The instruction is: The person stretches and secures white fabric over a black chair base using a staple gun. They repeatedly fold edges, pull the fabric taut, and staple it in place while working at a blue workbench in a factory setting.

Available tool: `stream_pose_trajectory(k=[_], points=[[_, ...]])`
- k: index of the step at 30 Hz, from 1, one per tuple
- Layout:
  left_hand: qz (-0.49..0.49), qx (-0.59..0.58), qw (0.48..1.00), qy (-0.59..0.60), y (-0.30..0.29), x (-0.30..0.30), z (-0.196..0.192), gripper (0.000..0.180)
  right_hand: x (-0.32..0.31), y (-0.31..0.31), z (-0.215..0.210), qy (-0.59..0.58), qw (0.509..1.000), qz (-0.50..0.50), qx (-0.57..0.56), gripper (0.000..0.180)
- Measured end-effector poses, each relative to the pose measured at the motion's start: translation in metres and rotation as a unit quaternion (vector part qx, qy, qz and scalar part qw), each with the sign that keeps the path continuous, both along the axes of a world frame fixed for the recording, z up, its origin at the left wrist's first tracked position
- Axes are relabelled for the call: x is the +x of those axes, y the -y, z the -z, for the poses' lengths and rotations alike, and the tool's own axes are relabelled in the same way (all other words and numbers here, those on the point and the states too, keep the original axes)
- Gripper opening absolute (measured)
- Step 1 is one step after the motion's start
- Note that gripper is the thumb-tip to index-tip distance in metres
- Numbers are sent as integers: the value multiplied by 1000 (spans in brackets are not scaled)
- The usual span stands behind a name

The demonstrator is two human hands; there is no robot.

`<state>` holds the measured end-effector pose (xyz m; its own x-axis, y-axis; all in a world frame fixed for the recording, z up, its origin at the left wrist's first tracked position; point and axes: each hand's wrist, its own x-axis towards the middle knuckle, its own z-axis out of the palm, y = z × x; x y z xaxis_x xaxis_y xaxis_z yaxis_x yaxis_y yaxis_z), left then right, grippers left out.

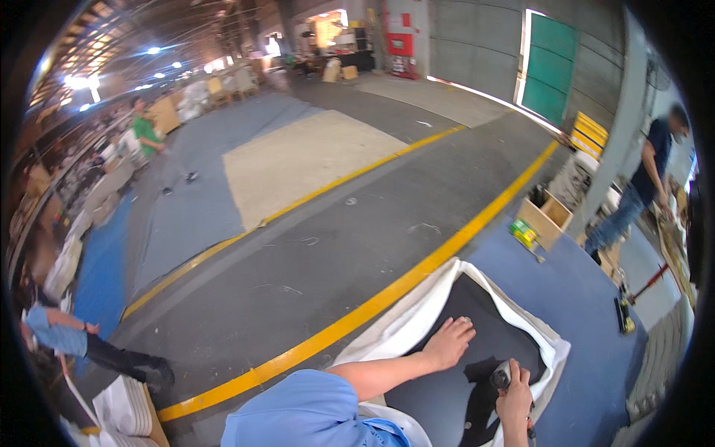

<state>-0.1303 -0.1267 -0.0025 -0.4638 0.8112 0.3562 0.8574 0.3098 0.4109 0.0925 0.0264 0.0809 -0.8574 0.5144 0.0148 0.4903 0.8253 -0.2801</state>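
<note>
A black panel (477, 316) lies in front of me, framed by white padding and pale fabric (551, 354) folded up around its edges. My left hand (449, 343) rests on the panel's upper middle, fingers spread and nothing held. Nearer the lower right edge, my right hand (514, 395) is wrapped around a dark hand-held power tool (502, 375) with a rounded grey end. Most of its body is hidden by my fingers, so its exact kind does not show. A dark shadow falls on the panel beside it.
Right of the panel is a blue surface (566, 298) with a wooden box (546, 216), a green-yellow packet (523, 233) and a black-yellow tool (624, 316). A person (644, 175) stands beyond. Yellow floor lines (417, 279) cross the grey floor; two other people are at left.
</note>
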Motion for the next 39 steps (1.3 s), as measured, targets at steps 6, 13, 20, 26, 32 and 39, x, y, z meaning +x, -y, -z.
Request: stream_pose_trajectory(k=[6, 13, 20, 26, 32, 39], points=[[-31, -41, 998, 37, 18, 6, -6, 54, -19, 52, 18, -27, 999, 4, -31, 84], [-29, -36, 997, 61, 20, 8, -7, 55, -1, 55, 36, -72, 997, 19, -32, 77], [-24, -36, 999, 25, 9, 5, -12, 52, 1, 57, 66, -157, 986, 44, 32, 80], [-38, -28, 999, 23, 15, 0, -3, 48, -10, 65, 64, -112, 990, 88, -1, 71], [-25, -10, 1000, 10, 13, 2, -2, 46, -8, 68, 61, -122, 987, 98, 23, 71], [-24, 1, 999, 22, 12, 1, 0, 43, -8, 68, 62, -126, 987, 101, 2, 72]])
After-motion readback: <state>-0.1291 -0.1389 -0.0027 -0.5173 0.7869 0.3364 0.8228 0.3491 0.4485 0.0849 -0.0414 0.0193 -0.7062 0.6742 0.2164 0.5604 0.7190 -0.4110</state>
